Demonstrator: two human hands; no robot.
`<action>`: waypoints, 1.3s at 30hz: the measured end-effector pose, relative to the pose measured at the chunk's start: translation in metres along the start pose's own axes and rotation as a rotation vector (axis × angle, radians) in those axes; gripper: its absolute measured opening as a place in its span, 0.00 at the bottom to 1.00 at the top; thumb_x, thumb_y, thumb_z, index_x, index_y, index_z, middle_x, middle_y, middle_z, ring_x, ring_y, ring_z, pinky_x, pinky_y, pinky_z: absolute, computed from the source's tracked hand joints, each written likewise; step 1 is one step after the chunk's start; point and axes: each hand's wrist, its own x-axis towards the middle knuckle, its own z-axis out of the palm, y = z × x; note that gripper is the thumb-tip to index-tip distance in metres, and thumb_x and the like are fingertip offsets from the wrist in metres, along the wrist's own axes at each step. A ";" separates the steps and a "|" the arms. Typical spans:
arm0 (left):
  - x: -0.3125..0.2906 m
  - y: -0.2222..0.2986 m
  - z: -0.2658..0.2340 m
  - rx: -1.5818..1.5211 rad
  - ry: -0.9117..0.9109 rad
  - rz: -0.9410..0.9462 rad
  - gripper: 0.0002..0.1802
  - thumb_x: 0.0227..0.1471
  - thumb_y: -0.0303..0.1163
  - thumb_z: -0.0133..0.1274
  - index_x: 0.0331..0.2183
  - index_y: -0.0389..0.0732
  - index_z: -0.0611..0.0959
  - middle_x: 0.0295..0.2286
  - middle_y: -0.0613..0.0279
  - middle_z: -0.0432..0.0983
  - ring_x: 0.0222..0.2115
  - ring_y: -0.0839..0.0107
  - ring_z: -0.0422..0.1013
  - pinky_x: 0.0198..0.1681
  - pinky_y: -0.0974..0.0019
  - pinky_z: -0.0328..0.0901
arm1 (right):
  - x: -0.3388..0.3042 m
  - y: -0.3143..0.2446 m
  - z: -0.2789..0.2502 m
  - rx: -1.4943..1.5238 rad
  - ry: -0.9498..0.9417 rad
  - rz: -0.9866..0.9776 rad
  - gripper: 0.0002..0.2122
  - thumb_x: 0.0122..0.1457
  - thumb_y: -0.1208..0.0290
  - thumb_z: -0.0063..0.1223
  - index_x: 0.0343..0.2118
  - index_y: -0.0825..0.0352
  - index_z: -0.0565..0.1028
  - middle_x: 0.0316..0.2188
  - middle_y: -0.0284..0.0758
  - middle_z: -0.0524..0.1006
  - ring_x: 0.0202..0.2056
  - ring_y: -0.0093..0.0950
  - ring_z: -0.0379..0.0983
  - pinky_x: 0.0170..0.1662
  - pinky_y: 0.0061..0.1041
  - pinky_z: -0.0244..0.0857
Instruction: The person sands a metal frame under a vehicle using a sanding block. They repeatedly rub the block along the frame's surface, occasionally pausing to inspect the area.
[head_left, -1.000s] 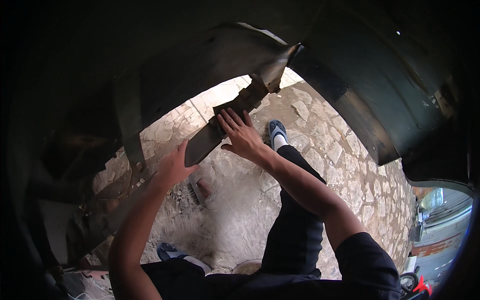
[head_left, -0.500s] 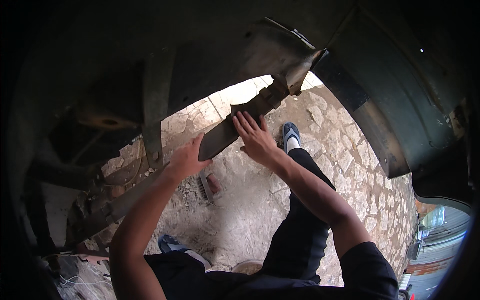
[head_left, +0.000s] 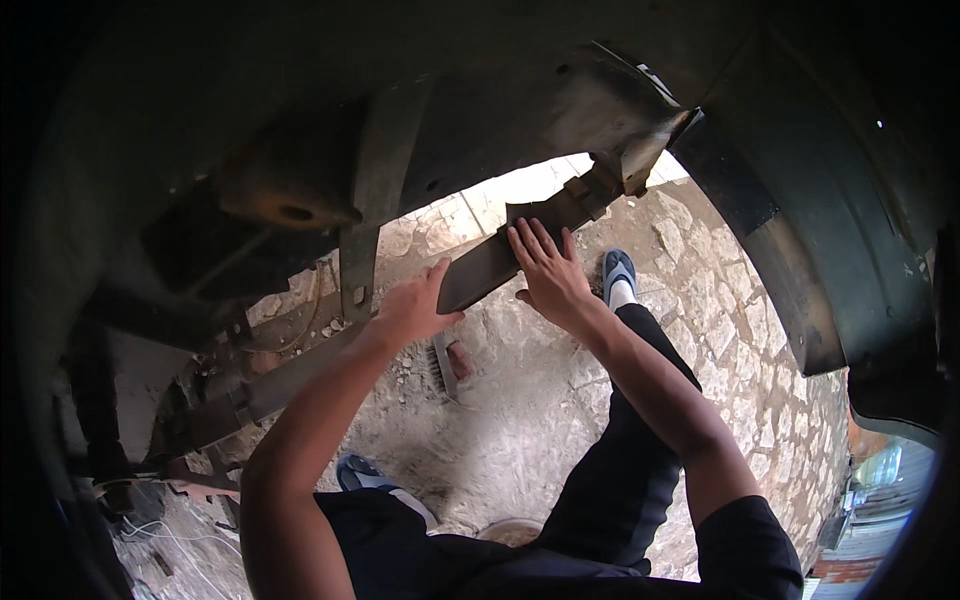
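A long dark metal bar (head_left: 478, 274) with clamp-like brackets runs slantwise from lower left to upper right, below the underside of a rusty metal body. My left hand (head_left: 412, 303) is wrapped over the bar near its middle, thumb on the near side and fingers over the top. Farther right along the same bar, my right hand (head_left: 548, 268) lies flat on it with fingers stretched out and thumb apart. The part of the bar beneath my left forearm is hidden.
A wire brush (head_left: 445, 365) lies on the dusty ground by a reddish-brown lump. Overhead hangs a dark metal panel (head_left: 500, 120); a curved greenish panel (head_left: 850, 220) rises at right. A vertical metal strap (head_left: 358, 270) stands left of my hands. White cord (head_left: 180, 540) lies at lower left.
The whole view has shifted, so the bar, hands and ground sit farther right in the picture. Both hands keep about the same places on the bar.
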 end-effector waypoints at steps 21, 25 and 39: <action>-0.005 0.001 -0.004 -0.015 0.052 0.068 0.54 0.46 0.56 0.64 0.64 0.41 0.58 0.48 0.43 0.73 0.46 0.47 0.74 0.48 0.50 0.70 | -0.022 0.001 -0.022 0.012 -0.118 -0.031 0.46 0.54 0.52 0.63 0.69 0.65 0.50 0.70 0.42 0.50 0.71 0.40 0.43 0.68 0.54 0.41; -0.004 0.007 -0.006 0.023 0.021 0.036 0.54 0.46 0.55 0.64 0.64 0.41 0.58 0.48 0.43 0.73 0.47 0.47 0.74 0.48 0.50 0.69 | -0.009 0.003 -0.008 0.009 0.021 -0.021 0.43 0.56 0.54 0.62 0.69 0.62 0.50 0.70 0.41 0.50 0.71 0.41 0.43 0.69 0.55 0.39; -0.006 0.003 -0.004 -0.031 0.041 0.052 0.53 0.46 0.53 0.65 0.64 0.41 0.58 0.47 0.44 0.73 0.47 0.46 0.73 0.48 0.50 0.69 | 0.009 0.001 0.002 0.094 0.086 0.042 0.39 0.57 0.53 0.60 0.69 0.55 0.54 0.70 0.41 0.51 0.71 0.44 0.41 0.68 0.58 0.38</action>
